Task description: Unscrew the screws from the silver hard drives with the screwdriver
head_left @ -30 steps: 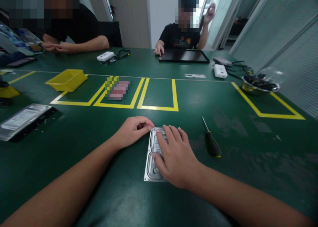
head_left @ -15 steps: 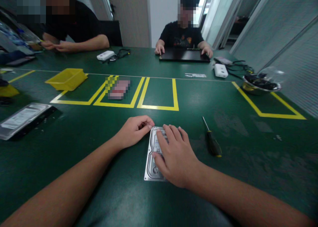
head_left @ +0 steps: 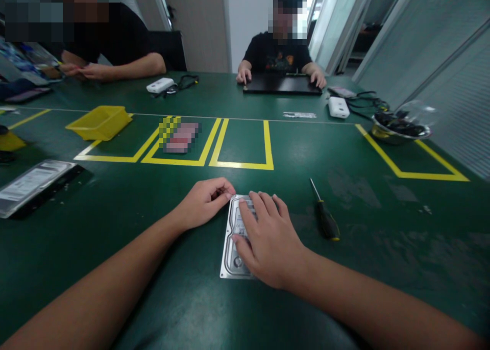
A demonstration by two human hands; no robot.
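Observation:
A silver hard drive [head_left: 228, 253] with a printed label lies flat on the green table in front of me, its long side pointing away. My right hand [head_left: 268, 238] rests over its right part with the fingers spread and flat, covering much of the label. At the far left corner of the drive, my left hand [head_left: 210, 202] is curled, thumb and fingertips pinched together and touching that corner. Whether a small piece sits between those fingertips is hidden. Right of my right hand lies a black and yellow screwdriver [head_left: 325, 220], its tip pointing away.
Another hard drive [head_left: 36, 184] lies at the left. A yellow bin [head_left: 100, 123] and a blurred pink item [head_left: 182, 137] stand near yellow tape outlines [head_left: 241, 165]. At the right is a metal bowl [head_left: 400, 128] of dark parts. Two people sit opposite, one holding a black panel [head_left: 282, 83].
The whole view has shifted slightly to the left. Both hands keep their places on the hard drive.

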